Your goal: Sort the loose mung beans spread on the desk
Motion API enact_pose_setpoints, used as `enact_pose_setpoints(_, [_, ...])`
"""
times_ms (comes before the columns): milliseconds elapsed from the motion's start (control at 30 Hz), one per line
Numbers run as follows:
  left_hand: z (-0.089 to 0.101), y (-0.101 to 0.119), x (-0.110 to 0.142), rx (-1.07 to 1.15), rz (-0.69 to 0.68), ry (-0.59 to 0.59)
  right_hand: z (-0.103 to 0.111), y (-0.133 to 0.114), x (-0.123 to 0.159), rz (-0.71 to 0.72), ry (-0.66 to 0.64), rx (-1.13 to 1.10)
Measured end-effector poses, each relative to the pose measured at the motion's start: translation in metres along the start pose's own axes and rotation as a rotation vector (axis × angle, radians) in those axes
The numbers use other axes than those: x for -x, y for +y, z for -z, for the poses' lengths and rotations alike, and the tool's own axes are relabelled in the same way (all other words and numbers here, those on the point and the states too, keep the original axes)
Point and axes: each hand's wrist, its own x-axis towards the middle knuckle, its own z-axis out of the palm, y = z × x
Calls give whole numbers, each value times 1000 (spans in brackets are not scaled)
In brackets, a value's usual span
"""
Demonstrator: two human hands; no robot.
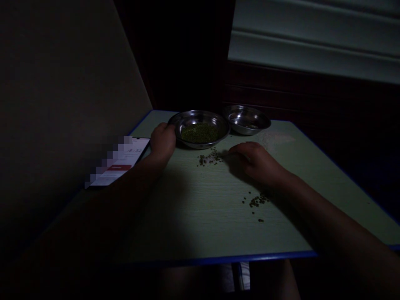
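My left hand (162, 141) curls round the left rim of a steel dish (218, 121) that holds a heap of small green beans (200, 132). My right hand (254, 160) lies palm down on the table, fingers together, their tips touching a small scatter of loose beans (210, 158) in front of the dish. Another little group of beans (256, 201) lies beside my right wrist. A second steel dish (246, 120) stands to the right of the first, with only a few bits in it.
The pale green table (200, 216) has a blue edge and stands against a wall on the left. A lit phone (121, 163) lies at the table's left side by my left forearm. The room is dim.
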Motion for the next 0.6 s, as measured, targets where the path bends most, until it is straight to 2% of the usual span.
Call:
enact_pose_setpoints(233, [1,1,3,-16,-8,-2,5,2,5,45,-38,22])
enact_pose_setpoints(500, [0,-4,-3,17,13,-11,7,0,6,46,-19,-23])
enact_pose_setpoints(600, [-1,-5,-4,-17,-32,2,7,-2,6,44,-42,-13])
